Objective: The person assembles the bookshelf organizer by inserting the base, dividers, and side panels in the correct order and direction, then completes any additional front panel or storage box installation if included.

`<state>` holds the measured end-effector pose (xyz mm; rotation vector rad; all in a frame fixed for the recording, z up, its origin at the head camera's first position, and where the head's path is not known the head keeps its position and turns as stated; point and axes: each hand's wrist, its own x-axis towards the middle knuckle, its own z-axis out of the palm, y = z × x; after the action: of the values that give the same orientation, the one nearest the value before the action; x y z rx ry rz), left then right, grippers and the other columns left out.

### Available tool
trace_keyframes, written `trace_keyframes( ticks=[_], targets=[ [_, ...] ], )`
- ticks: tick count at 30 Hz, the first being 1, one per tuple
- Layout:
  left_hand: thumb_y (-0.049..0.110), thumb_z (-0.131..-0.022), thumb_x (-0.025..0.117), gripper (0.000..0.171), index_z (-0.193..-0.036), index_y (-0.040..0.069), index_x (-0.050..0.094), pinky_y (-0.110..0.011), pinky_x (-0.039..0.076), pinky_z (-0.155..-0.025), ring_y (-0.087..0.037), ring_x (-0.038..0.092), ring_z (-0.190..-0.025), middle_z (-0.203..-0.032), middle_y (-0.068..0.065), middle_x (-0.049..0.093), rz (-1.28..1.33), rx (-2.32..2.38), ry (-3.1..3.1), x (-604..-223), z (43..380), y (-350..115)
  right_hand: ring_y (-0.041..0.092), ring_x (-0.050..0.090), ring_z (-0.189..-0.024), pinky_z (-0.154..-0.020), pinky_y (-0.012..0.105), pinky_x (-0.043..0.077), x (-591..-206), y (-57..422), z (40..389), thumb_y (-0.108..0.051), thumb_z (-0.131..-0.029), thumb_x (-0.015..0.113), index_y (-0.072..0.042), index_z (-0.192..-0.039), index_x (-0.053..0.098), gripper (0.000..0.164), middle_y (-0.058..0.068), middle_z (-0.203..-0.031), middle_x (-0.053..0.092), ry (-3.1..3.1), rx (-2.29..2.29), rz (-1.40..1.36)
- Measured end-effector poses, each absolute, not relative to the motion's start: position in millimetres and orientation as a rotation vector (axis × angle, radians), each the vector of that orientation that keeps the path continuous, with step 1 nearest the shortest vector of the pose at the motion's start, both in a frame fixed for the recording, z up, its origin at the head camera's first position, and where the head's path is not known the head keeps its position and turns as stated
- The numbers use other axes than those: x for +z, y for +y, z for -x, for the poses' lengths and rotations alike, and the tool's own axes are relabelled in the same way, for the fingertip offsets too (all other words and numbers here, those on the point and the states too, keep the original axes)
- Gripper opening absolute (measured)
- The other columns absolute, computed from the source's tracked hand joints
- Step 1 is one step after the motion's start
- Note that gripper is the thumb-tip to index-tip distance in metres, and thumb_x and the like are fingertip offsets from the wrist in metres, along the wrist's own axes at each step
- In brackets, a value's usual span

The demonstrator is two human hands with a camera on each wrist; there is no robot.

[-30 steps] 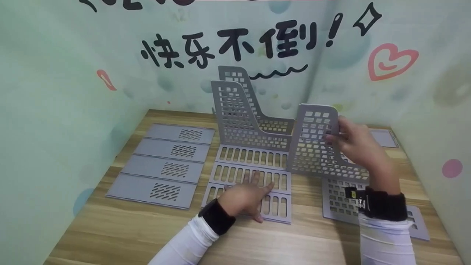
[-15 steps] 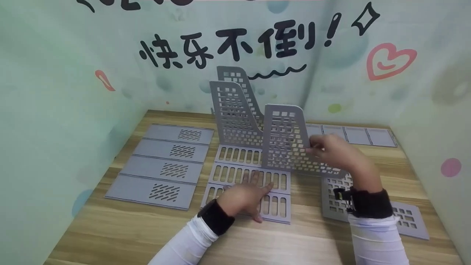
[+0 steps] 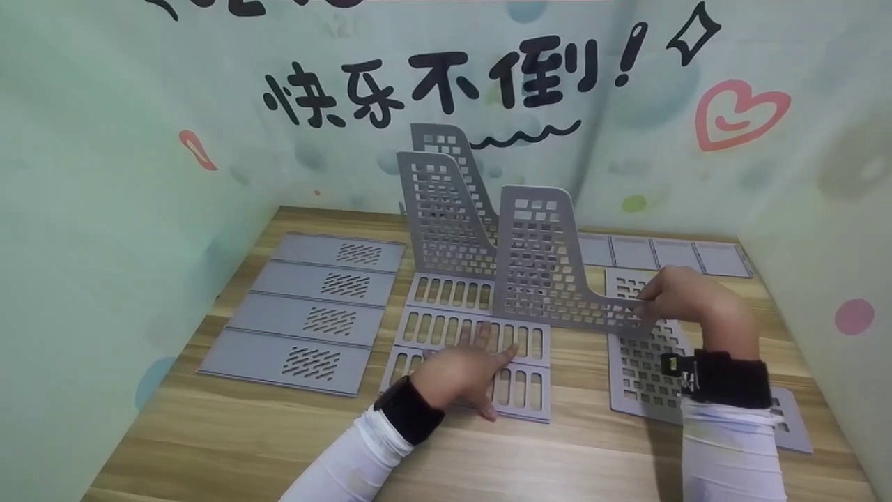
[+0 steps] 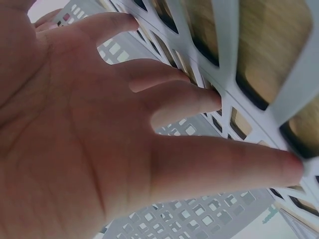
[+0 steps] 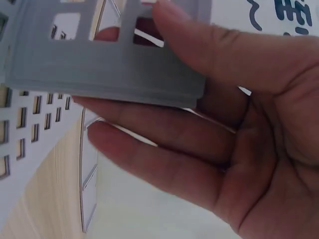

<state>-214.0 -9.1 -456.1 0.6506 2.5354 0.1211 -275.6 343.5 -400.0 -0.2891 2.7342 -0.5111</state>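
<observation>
We note a pale green printed fabric backdrop (image 3: 334,167) bearing black lettering (image 3: 447,90), and before it a wood-grain surface (image 3: 529,460) carrying several grey sheet parts.

On the person's left lies a flat grey rectangular panel (image 3: 293,310) of four sections, each with a patch of slanting slots. Just beside it, in the middle, lies a flat grey grille panel (image 3: 453,312) with rounded slots; we count three rows in view. At its far side stand two grey perforated L-shaped panels, a front one (image 3: 435,216) and a rear one (image 3: 465,167) partly hidden behind it, both upright.

A third grey perforated L-shaped side panel (image 3: 550,279) is held upright nearer the person, overlapping in view the right half of the grille; we cannot tell whether its lower edge touches. To the right a further grey perforated sheet (image 3: 631,362) lies flat, partly covered by the right forearm. A narrow grey four-section strip (image 3: 674,254) lies along the back edge.

We find the left hand (image 3: 460,373) with fingers spread wide, fingertips resting on the grille and gripping nothing. The right hand (image 3: 686,293) pinches the low end of the held panel, thumb on one face, a fingertip showing through a hole from behind. Both wrists wear black bands, left (image 3: 410,411) and right (image 3: 732,378).
</observation>
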Motion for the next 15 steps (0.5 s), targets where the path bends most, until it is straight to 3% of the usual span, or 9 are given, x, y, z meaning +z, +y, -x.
trace_keyframes(
  ticks=[3,9,11,15],
  targets=[
    [0.044,-0.074,0.094,0.121,-0.17,0.037,0.022,-0.073,0.028,-0.125,-0.05,0.008,-0.164,-0.18,-0.019,0.001,-0.649,0.123,2.536,-455.3,213.7,-8.6,0.019,0.073,-0.088,-0.081,0.045,0.06,-400.1,335.2,277.7,-0.016,-0.093,0.076,-0.008,-0.101,0.086,0.016,0.012,-0.101,0.083,2.765,-0.487,0.358],
    [0.047,-0.074,0.095,0.122,-0.17,0.038,0.021,-0.08,0.034,-0.117,-0.047,0.012,-0.165,-0.18,-0.018,0.001,-0.648,0.091,2.539,-455.4,214.9,-6.9,0.016,0.066,-0.08,-0.069,0.032,0.053,-399.2,317.3,279.5,-0.013,-0.093,0.075,-0.006,-0.099,0.086,0.014,0.012,-0.097,0.083,2.785,-0.487,0.487],
    [0.045,-0.074,0.095,0.122,-0.171,0.036,0.021,-0.075,0.033,-0.121,-0.047,0.011,-0.165,-0.18,-0.018,0.001,-0.653,0.102,2.534,-456.2,215.7,-7.1,0.016,0.063,-0.078,-0.066,0.03,0.05,-399.4,313.3,279.5,-0.011,-0.093,0.074,-0.005,-0.098,0.086,0.014,0.012,-0.095,0.083,2.786,-0.496,0.506],
    [0.044,-0.073,0.095,0.122,-0.171,0.033,0.022,-0.064,0.028,-0.13,-0.048,0.01,-0.165,-0.179,-0.021,0.002,-0.672,0.116,2.53,-457.6,216.3,-8.2,0.019,0.072,-0.086,-0.076,0.04,0.061,-403.2,305.8,280.6,-0.009,-0.092,0.074,-0.006,-0.101,0.085,0.015,0.013,-0.099,0.083,2.79,-0.506,0.543]
  ],
)
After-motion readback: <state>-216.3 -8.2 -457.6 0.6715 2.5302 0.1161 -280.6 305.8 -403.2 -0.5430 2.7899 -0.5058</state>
